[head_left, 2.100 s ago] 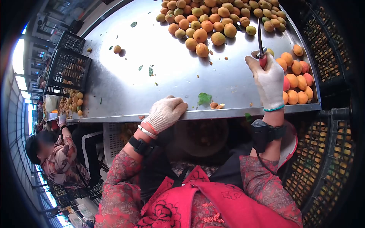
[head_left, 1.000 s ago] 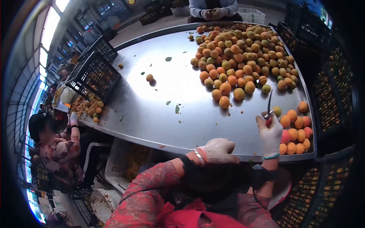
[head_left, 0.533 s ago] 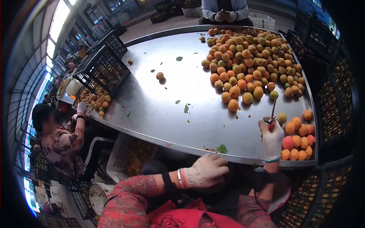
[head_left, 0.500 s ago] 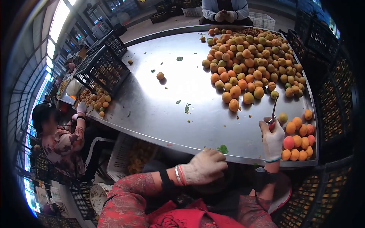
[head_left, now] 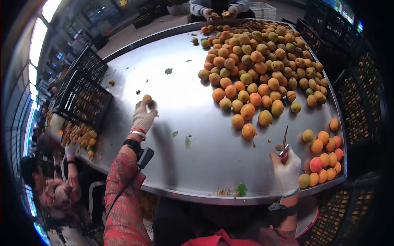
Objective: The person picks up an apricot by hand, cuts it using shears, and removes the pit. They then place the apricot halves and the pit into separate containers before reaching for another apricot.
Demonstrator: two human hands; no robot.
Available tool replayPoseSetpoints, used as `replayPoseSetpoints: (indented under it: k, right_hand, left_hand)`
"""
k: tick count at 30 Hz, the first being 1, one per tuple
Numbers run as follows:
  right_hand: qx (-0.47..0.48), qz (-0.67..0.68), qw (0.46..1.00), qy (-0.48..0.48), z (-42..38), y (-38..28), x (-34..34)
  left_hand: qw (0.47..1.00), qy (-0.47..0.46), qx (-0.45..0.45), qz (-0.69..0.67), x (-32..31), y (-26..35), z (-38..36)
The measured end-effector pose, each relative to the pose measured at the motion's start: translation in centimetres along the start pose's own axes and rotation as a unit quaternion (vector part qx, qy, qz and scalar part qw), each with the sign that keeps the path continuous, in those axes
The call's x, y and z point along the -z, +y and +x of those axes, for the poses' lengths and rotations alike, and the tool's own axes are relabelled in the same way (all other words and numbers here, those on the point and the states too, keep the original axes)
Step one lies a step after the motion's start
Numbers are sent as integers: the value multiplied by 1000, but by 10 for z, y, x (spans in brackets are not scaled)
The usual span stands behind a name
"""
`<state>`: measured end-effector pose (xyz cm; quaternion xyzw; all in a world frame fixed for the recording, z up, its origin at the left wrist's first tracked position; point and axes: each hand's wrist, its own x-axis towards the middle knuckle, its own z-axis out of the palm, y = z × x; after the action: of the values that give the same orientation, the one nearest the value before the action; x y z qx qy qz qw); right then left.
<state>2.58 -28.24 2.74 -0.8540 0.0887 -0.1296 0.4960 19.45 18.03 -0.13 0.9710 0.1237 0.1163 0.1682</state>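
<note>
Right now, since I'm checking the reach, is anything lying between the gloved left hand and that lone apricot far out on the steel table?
Nothing visible does: the left hand is at the lone orange apricot, fingertips touching it.

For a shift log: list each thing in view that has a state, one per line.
left hand: gloved, stretched out, fingers on the lone apricot
lone apricot: whole, apart from the pile
right hand: gloved, gripping the knife
knife: blade pointing up
apricot pile: loose, heaped on the table
</note>
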Motion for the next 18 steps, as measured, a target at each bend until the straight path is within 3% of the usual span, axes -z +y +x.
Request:
replayPoseSetpoints:
  k: [4,7,10,12,14,16,18]
  right_hand:
    - [-5,-24,999,29,8,0,-7]
    - [-42,-5,999,26,12,4,-19]
    - [-51,5,998,21,12,12,-32]
    - [-138,25,990,18,18,13,-34]
    - [-132,3,991,25,23,20,-28]
    - [-73,-120,989,50,29,34,-14]
    - [-49,-150,986,53,30,68,5]
  left_hand:
    - [998,28,57,15,-30,-36,53]
    - [996,-32,76,17,-43,-46,78]
    - [998,-21,37,47,-52,-42,89]
    - [998,-11,23,55,-52,-17,73]
    - [994,-21,-100,37,-51,0,55]
    - [985,-53,-158,41,-48,29,36]
    - [972,-96,-213,-40,-49,59,17]
